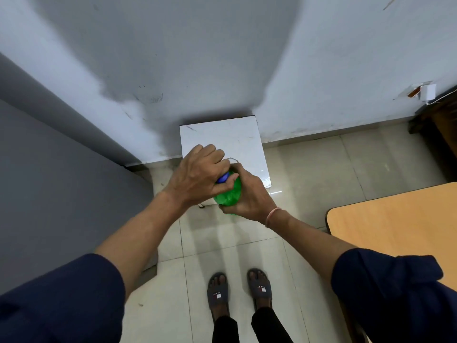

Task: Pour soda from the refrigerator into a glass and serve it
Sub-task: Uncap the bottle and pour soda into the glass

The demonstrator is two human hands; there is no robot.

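Your right hand (249, 194) is wrapped tight round the green bottle (228, 194), held in the air over the front edge of the small white table (222, 137). Your left hand (197, 174) is clamped on its blue cap (222, 178) w/ fingers curled over. Glass rim just shows behind your hands, rest hidden.

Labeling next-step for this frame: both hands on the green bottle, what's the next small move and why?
Probably twist the blue cap off. The left hand wraps it while the right hand steadies the green bottle over the small white table. The cap looks still on, so pouring can't start.
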